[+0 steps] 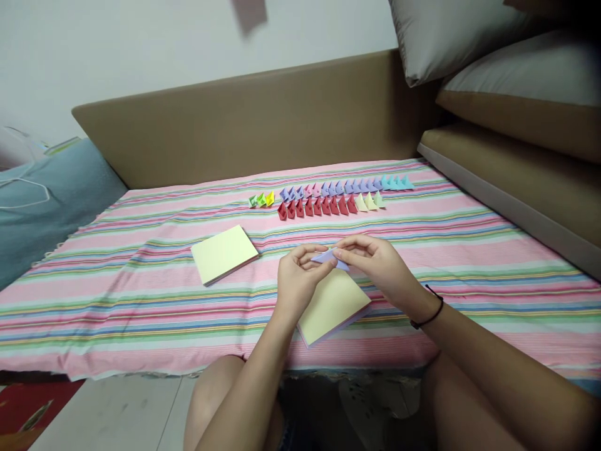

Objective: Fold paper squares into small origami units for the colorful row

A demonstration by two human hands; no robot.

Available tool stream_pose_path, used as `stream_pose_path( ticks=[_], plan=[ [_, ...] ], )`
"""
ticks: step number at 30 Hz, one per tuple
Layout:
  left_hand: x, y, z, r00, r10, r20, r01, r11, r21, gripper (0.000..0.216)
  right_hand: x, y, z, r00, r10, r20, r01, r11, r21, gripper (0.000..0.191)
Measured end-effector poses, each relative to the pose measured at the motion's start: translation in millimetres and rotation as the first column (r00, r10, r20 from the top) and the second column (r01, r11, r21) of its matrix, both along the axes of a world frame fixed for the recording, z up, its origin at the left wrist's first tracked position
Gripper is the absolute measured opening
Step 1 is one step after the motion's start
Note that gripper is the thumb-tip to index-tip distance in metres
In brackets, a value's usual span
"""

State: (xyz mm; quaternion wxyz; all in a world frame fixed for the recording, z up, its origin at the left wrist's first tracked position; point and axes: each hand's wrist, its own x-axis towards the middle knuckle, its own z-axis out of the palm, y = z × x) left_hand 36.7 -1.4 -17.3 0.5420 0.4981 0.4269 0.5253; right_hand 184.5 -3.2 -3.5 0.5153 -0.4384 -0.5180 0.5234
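My left hand (297, 277) and my right hand (378, 263) meet above the striped cloth (141, 294), both pinching a small lavender folded paper (328, 257) between their fingertips. Right under them lies a pale yellow paper pad (333, 305), near the front edge of the cloth. A second pale yellow paper pad (223, 253) lies to the left of my hands. Farther back, folded paper pieces (328, 197) stand in two rows: green, yellow, purple, pink and teal behind, red and pale yellow in front.
A brown padded bed frame (244, 119) runs behind the cloth and along the right side. Grey and white pillows (493, 56) are piled at the upper right. A blue-grey cushion (51, 200) sits at the left. My knees show below the cloth's edge.
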Motion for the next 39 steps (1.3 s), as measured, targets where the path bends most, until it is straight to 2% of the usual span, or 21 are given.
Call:
stream_pose_path(
  ticks=[3, 7, 14, 22, 26, 30, 36, 39],
  plan=[
    [-1, 0, 0.8, 1.000, -0.006, -0.025, 0.005, 1.000, -0.022, 0.033, 1, -1, 1.9, 0.997, 0.033, 0.068, -0.034, 0.999, 0.013, 0.024],
    [-1, 0, 2.1, 1.000, -0.016, -0.027, 0.013, 0.997, -0.082, 0.032, 4, 0, -0.3, 0.991, -0.003, 0.131, 0.003, 1.000, 0.002, 0.025],
    [-1, 2, 3.1, 0.983, -0.112, 0.149, 0.139, 0.971, -0.192, 0.018, 11, 8, -12.8, 0.998, 0.023, 0.056, -0.021, 0.999, -0.034, 0.020],
    [-3, 2, 8.3, 0.972, -0.181, 0.151, 0.211, 0.955, -0.211, 0.022, 13, 9, -10.0, 0.999, 0.015, 0.038, -0.013, 0.998, -0.064, 0.019],
    [-3, 0, 6.6, 0.984, -0.174, 0.025, 0.176, 0.973, -0.152, 0.032, 14, 10, -7.4, 0.998, 0.046, 0.032, -0.043, 0.995, -0.089, 0.019],
    [-3, 0, 1.9, 0.983, -0.161, -0.087, 0.152, 0.982, -0.109, 0.047, 11, 7, -3.2, 0.989, 0.073, 0.131, -0.064, 0.995, -0.071, 0.020],
    [-3, 3, -2.6, 0.999, 0.003, -0.048, -0.004, 1.000, -0.028, 0.032, 7, 6, -4.8, 0.984, 0.117, 0.132, -0.113, 0.993, -0.041, 0.028],
    [-4, 5, -3.5, 0.998, 0.040, -0.049, -0.039, 0.999, 0.013, 0.024, 8, 7, -8.4, 0.978, 0.095, 0.188, -0.098, 0.995, 0.006, 0.027]
  ],
)
